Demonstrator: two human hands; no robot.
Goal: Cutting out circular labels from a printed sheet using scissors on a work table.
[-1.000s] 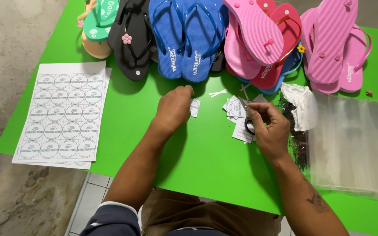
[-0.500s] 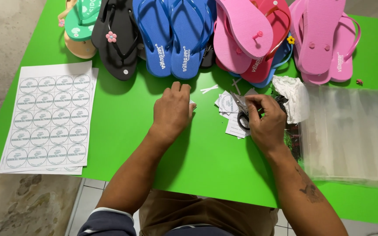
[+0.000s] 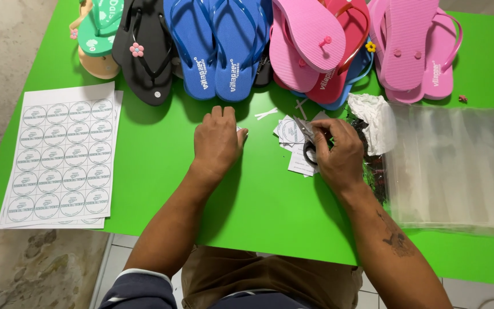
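My left hand [image 3: 217,140] lies palm down on the green table [image 3: 161,143], covering a small white paper scrap whose edge shows by the thumb. My right hand [image 3: 338,154] grips a pair of scissors [image 3: 307,140], blades pointing up-left over several cut white round-printed labels [image 3: 290,134]. A sheet of round printed labels [image 3: 61,154] lies at the table's left side, well apart from both hands.
Flip-flops line the far edge: a green one [image 3: 98,26], black [image 3: 144,51], blue [image 3: 215,46], pink and red [image 3: 315,48], pink [image 3: 415,51]. A stack of clear plastic bags [image 3: 453,166] lies right, crumpled white paper [image 3: 375,117] beside it. The table's near edge runs below my forearms.
The view has shifted slightly; my left hand stays flat on the table, and my right hand has drawn the scissors a little lower over the cut labels.
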